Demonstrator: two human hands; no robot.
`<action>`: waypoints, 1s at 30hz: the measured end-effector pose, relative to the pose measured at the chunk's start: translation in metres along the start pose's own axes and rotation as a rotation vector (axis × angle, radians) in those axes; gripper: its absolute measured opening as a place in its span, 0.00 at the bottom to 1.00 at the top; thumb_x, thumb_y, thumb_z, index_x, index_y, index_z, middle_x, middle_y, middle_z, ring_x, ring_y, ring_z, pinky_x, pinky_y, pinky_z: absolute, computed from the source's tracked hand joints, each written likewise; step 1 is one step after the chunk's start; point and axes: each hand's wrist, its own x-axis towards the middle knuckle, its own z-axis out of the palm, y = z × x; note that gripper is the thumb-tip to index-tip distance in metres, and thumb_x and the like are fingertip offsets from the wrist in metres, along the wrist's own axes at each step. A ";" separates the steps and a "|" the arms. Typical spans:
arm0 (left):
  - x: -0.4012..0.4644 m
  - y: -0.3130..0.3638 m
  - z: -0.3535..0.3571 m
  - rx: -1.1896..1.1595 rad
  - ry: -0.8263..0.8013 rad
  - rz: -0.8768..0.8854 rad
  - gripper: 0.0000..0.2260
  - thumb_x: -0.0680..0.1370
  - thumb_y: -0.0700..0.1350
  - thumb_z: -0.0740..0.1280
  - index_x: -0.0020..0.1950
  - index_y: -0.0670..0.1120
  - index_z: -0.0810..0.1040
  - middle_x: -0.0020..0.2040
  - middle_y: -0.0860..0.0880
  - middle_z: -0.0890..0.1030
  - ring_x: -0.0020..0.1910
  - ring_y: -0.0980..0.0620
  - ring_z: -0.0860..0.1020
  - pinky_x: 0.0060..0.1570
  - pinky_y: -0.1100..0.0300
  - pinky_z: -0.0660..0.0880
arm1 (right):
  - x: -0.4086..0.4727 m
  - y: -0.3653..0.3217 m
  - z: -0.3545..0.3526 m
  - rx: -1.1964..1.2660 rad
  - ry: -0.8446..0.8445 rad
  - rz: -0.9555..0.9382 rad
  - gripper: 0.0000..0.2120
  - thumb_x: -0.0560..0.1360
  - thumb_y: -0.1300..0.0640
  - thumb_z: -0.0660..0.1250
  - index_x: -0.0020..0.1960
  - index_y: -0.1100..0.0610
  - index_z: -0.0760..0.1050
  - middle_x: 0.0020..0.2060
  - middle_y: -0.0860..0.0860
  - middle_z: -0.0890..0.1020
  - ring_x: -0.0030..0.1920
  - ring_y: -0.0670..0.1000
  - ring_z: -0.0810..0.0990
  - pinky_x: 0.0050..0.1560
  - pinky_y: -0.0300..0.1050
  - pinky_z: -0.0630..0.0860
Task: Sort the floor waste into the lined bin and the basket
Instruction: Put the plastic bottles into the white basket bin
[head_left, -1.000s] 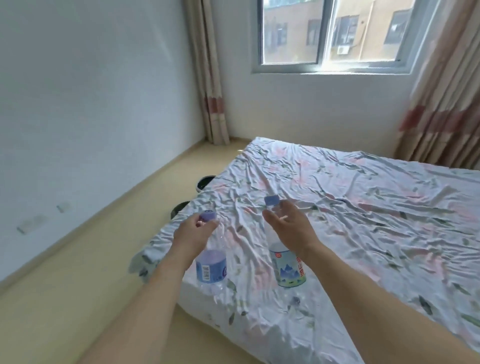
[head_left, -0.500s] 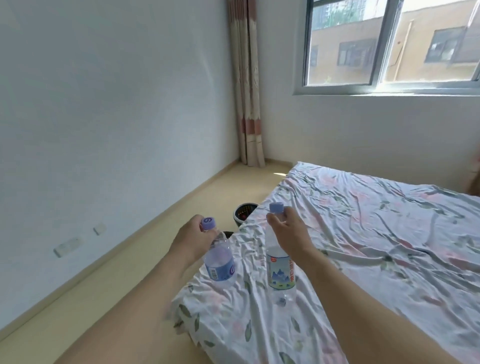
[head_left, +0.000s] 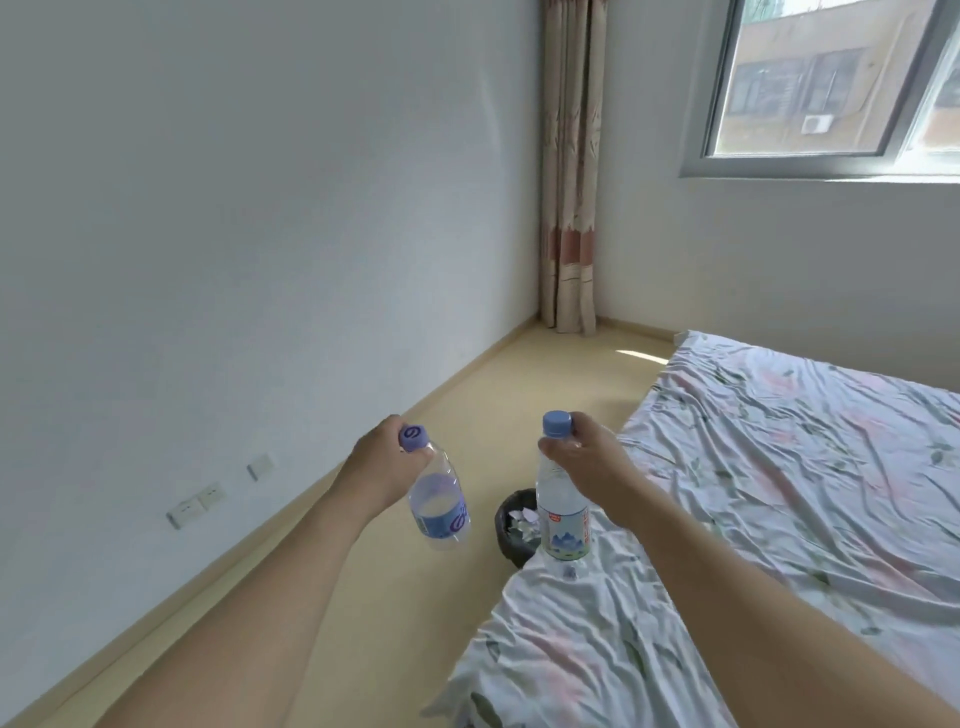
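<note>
My left hand (head_left: 382, 465) grips the neck of a clear plastic bottle with a purple cap and blue label (head_left: 440, 499), which hangs tilted above the floor. My right hand (head_left: 587, 465) holds a second clear bottle with a blue cap and a mountain-picture label (head_left: 562, 514) by its neck, upright over the bed's corner. Beyond and between the two bottles a dark round bin (head_left: 511, 525) stands on the floor beside the bed, with crumpled pale scraps inside. No basket is in view.
A bed with a wrinkled floral sheet (head_left: 779, 493) fills the right side. A strip of beige floor (head_left: 467, 415) runs between the bed and the white wall (head_left: 234, 260) on the left, ending at a curtain (head_left: 569, 208) in the corner under the window.
My view has swung left along the bed's edge. Both hands carried their bottles that way, and the dark bin now lies just beyond them on the floor.
</note>
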 end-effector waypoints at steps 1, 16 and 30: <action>0.024 -0.016 -0.018 0.000 0.001 0.012 0.07 0.75 0.48 0.66 0.50 0.46 0.73 0.50 0.48 0.79 0.46 0.49 0.77 0.39 0.60 0.70 | 0.017 -0.009 0.025 -0.005 0.007 0.000 0.14 0.77 0.53 0.65 0.62 0.55 0.72 0.50 0.49 0.77 0.50 0.51 0.75 0.51 0.46 0.71; 0.288 -0.149 -0.204 -0.089 -0.028 0.148 0.08 0.76 0.47 0.68 0.53 0.48 0.74 0.50 0.53 0.77 0.48 0.50 0.76 0.42 0.62 0.72 | 0.212 -0.130 0.265 -0.187 0.113 0.018 0.17 0.78 0.52 0.65 0.64 0.51 0.67 0.55 0.48 0.75 0.53 0.51 0.73 0.50 0.46 0.69; 0.553 -0.213 -0.221 0.045 -0.150 0.226 0.05 0.78 0.44 0.64 0.53 0.49 0.73 0.52 0.52 0.76 0.52 0.51 0.76 0.41 0.62 0.71 | 0.450 -0.145 0.390 -0.107 0.187 0.071 0.11 0.77 0.54 0.65 0.58 0.47 0.69 0.51 0.46 0.76 0.50 0.50 0.74 0.44 0.41 0.69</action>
